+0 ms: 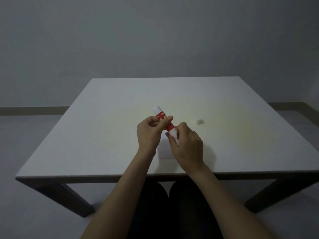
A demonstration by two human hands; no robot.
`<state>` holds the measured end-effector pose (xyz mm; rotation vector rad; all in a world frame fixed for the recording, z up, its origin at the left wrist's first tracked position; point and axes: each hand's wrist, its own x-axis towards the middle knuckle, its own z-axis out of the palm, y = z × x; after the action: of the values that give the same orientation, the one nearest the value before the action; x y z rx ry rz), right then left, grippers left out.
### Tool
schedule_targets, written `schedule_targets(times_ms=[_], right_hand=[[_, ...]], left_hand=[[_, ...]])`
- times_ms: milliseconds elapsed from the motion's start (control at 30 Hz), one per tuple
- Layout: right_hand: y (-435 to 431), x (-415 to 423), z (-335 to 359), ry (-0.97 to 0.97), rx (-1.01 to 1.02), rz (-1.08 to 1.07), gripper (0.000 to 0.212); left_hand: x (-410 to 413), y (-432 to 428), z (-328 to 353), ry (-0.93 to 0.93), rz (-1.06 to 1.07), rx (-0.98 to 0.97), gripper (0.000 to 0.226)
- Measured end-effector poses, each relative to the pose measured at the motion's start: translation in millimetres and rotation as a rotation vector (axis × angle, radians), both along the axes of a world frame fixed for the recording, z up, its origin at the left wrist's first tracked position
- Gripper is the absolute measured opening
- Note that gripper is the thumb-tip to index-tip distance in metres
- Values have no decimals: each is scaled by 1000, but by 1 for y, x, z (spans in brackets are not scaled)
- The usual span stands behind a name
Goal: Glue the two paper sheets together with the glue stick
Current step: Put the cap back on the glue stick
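Note:
A red and white glue stick (pixel 161 116) is held tilted above the middle of the white table (pixel 103 131), its far end pointing up and away. My left hand (pixel 149 133) grips its red middle between thumb and fingers. My right hand (pixel 186 144) pinches its near white end. The white cap (pixel 199 121) stands alone on the table to the right of my hands. White paper (pixel 164 149) lies flat under and between my hands, mostly hidden by them and hard to tell from the tabletop.
The table's near edge (pixel 120 176) runs just in front of my knees. Dark table legs (pixel 76 199) stand at the left and right. A grey wall and floor lie beyond the table.

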<state>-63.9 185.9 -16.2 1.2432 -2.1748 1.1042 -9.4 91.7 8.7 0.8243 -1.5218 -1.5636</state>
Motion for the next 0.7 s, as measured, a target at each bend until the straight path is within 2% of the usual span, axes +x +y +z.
schedule_targets(times_ms=[67,200,233,300,367,433,533,633,700], right_hand=[[-1,1,-3,204,4,-57,28],[-3,-7,-10,330,-4,-8,31],[-3,-13,-13,313,31,45,36],[0,-36,-16,131,150,86,59],[6,-70,-18,-44,311,-64,74],[12,-104,-22,-77,489,-220,64],[16,-130,-29,-64,677,-225,51],[13,-131,-26,31,605,-196,34],[7,-122,-19,-102,427,-129,23]], left_hand=[[-4,2,-3,-35,87,-53,29],[-6,6,-5,-97,186,-159,38],[-5,5,-5,-104,198,-191,39],[1,0,-6,-120,206,-258,37],[10,-7,-6,-147,197,-330,30],[17,-12,-6,-189,200,-400,24],[22,-13,-8,-213,208,-448,24],[22,-10,-9,-231,204,-467,25],[22,-7,-9,-247,203,-493,25]])
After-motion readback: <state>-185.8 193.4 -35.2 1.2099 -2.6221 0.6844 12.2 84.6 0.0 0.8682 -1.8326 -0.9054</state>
